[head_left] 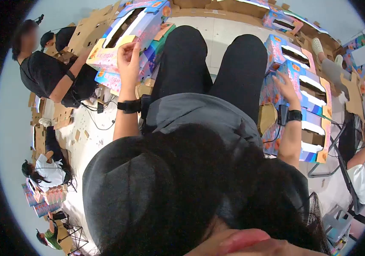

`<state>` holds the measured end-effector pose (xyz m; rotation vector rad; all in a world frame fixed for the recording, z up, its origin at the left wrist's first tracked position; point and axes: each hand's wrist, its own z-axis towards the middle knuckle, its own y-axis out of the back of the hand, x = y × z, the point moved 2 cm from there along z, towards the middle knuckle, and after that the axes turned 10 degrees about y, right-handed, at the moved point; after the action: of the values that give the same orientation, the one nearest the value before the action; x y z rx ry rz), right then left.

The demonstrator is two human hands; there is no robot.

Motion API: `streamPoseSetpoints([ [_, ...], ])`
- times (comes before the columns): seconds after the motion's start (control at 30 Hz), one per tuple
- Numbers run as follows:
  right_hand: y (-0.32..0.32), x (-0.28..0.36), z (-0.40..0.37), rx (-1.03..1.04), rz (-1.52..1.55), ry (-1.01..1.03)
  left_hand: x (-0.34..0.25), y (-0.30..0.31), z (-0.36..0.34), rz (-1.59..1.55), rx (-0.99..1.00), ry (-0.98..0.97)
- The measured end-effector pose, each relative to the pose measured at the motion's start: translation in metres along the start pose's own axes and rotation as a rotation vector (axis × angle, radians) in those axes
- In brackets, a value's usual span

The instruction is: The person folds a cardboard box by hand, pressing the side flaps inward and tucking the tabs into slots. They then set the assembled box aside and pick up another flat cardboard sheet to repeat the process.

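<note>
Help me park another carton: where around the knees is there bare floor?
The floor is largely bare between the knees and beyond, up to brown cardboard. Printed cartons crowd both sides, at the left hand and right hand.

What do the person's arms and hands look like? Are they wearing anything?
The left hand and right hand have no gloves. Each wrist wears a black band with a small dark box, and a thin cable runs by the right one. The dark grey sleeves leave the forearms bare.
</note>
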<state>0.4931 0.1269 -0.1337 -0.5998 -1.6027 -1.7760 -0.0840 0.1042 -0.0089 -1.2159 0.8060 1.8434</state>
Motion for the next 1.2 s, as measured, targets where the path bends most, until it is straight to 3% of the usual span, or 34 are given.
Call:
streamPoseSetpoints([
  [0.03, 0.003, 0.011, -0.001, -0.082, 0.043, 0.024, -0.001, 0.002, 0.001, -0.037, -0.001, -0.015],
  [0.13, 0.014, 0.024, 0.009, 0.011, 0.135, 0.074, 0.012, 0.023, 0.019, 0.469, -0.148, -0.274],
  [0.27, 0.023, 0.062, 0.004, 0.094, 0.106, 0.116, 0.02, 0.04, 0.059, 0.776, -0.099, -0.323],
  [0.4, 0.015, 0.084, -0.001, 0.158, -0.005, 0.144, 0.041, 0.038, 0.105, 1.34, 0.112, -0.122],
  [0.43, 0.012, 0.088, -0.001, 0.166, -0.009, 0.143, 0.037, 0.032, 0.109, 1.406, 0.151, 0.004],
  [0.53, 0.001, 0.08, -0.001, 0.141, -0.015, 0.145, 0.017, 0.021, 0.116, 1.375, 0.215, 0.214],
  [0.57, -0.003, 0.078, -0.002, 0.122, 0.011, 0.151, 0.052, 0.031, 0.138, 1.212, 0.201, 0.204],
  [0.67, -0.007, 0.06, -0.001, 0.145, -0.011, 0.159, 0.043, 0.032, 0.136, 1.1, 0.201, 0.279],
  [0.87, -0.002, 0.056, -0.008, 0.161, -0.043, 0.106, 0.027, 0.032, 0.12, 0.956, 0.079, 0.118],
  [0.97, 0.01, 0.074, -0.019, 0.168, 0.012, -0.051, 0.022, 0.031, 0.112, 0.901, 0.075, 0.048],
  [1.07, 0.013, 0.052, -0.027, 0.06, -0.151, 0.211, 0.016, 0.037, 0.102, 0.859, 0.103, 0.002],
  [1.2, 0.032, 0.064, -0.05, -0.004, -0.187, 0.183, -0.014, 0.04, 0.079, 0.714, 0.154, -0.053],
])
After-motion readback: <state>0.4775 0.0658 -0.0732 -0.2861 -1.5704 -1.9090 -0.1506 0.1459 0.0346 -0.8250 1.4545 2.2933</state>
